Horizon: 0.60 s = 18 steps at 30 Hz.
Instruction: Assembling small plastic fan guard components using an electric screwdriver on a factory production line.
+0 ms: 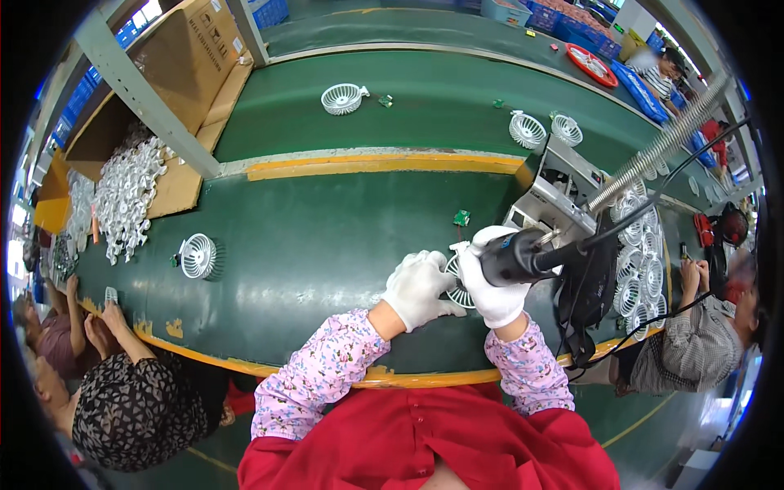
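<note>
Head view: cage (459, 296) lies between left hand (420, 290), holding its left rim, and right hand (495, 294), gripping driver (510, 260), nearer neck (460, 246); neck points away from person

Worker's gloved L hand (422, 290) holds the rim of a wht slatted fan housing (452, 269) on the grn bench (318, 237). Gloved R hand (496, 300) grips a blk power driver (508, 260) over it; can't see the tip from here. Small grn PCB (462, 218) lies just beyond. Another wht housing (198, 256) sits well off L, nr piled wht plastic pcs (131, 192) by a cardboard box (192, 61). More housings (641, 273) crowd the R side.
</note>
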Available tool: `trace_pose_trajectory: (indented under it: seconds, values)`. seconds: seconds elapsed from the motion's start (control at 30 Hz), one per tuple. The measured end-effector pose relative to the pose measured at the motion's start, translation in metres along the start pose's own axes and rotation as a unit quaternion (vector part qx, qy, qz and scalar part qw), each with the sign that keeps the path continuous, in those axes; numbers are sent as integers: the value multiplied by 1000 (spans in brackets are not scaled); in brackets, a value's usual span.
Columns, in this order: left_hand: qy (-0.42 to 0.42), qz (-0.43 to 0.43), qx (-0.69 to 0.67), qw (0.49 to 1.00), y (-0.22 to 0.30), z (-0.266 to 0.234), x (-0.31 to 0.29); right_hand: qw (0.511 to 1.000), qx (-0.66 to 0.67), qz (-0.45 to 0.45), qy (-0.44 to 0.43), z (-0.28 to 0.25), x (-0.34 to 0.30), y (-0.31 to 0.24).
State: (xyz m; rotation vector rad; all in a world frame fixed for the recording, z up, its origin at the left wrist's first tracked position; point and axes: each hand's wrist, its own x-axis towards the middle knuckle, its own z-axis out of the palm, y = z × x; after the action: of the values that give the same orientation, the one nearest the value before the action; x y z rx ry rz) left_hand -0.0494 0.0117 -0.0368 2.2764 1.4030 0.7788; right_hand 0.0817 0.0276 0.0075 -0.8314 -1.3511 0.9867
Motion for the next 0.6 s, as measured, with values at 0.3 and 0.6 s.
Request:
trace_pose_trajectory:
  seconds: [0.3,0.6]
  values:
    - [18,19,-19,999,-2,-6,-1,992,36,40,-117,-1,11,-9]
    - [353,-389,334,782,-100,-122,-22,984,35,-137,111,-46,47,-52]
